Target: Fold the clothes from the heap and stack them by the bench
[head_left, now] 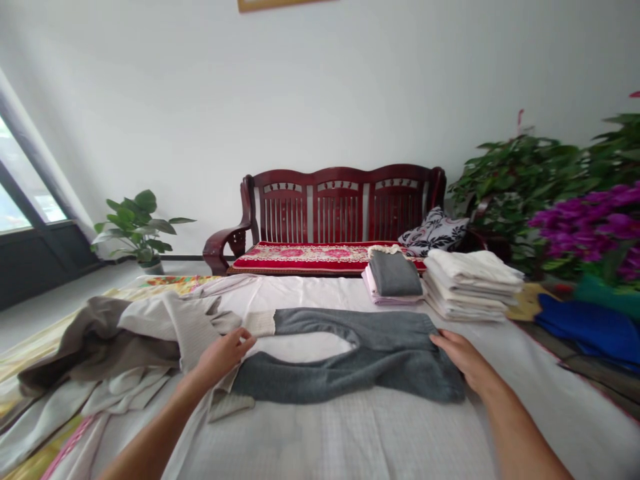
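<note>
A pair of dark grey knit leggings (360, 357) with cream cuffs lies spread flat on the white sheet (350, 433), legs pointing left and waist to the right. My left hand (225, 353) pinches the cream cuff of the far leg, fingers closed on the fabric. At the waistband end, my right hand (463, 357) lies flat on the leggings with fingers stretched out. Both forearms reach in from the bottom edge.
A heap of beige and grey clothes (125, 347) lies at the left. At the back right are a folded grey and pink stack (395, 280) and a folded white stack (470, 283). Blue cloth (590, 327), plants and a red wooden bench (340, 220) stand beyond.
</note>
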A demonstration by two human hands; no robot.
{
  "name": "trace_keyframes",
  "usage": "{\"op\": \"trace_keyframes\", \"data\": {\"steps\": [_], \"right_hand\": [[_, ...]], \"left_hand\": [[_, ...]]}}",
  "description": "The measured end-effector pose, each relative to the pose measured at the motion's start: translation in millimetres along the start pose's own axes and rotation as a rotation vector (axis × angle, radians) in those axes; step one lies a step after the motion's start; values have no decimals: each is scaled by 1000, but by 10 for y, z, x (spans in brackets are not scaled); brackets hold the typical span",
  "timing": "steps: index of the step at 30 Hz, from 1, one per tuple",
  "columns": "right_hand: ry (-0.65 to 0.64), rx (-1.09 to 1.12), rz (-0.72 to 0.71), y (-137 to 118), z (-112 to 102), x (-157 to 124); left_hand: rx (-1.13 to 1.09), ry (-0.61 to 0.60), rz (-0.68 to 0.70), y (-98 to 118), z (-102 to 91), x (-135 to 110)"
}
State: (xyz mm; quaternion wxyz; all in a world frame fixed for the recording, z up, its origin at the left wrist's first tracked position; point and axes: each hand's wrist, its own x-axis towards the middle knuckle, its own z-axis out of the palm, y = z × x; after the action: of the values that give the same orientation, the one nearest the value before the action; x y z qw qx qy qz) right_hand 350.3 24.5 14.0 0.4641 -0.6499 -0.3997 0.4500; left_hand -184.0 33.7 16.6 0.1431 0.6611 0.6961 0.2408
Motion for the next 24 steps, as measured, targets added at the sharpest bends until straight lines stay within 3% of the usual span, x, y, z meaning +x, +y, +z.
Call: {"op": "trace_keyframes", "data": {"steps": [6, 11, 14, 17, 19, 21, 24], "right_hand": [[-1, -66, 23, 26, -54, 55], [-3, 121, 79, -18, -59, 59], [105, 234, 20, 19, -42, 136], [229, 251, -63, 91, -46, 214], [199, 214, -68, 125, -76, 218], [109, 165, -24, 132, -125, 175], [-13, 87, 79, 102, -200, 58]], "left_hand": [[304, 61, -117, 45, 212, 276], [214, 82, -114, 152, 280, 521], [172, 130, -105, 172, 212, 649], [114, 180, -73, 113, 143, 696], [46, 199, -24, 26, 119, 645], [-32, 159, 28, -75, 107, 525], [-109, -85, 109, -186, 98, 268]]}}
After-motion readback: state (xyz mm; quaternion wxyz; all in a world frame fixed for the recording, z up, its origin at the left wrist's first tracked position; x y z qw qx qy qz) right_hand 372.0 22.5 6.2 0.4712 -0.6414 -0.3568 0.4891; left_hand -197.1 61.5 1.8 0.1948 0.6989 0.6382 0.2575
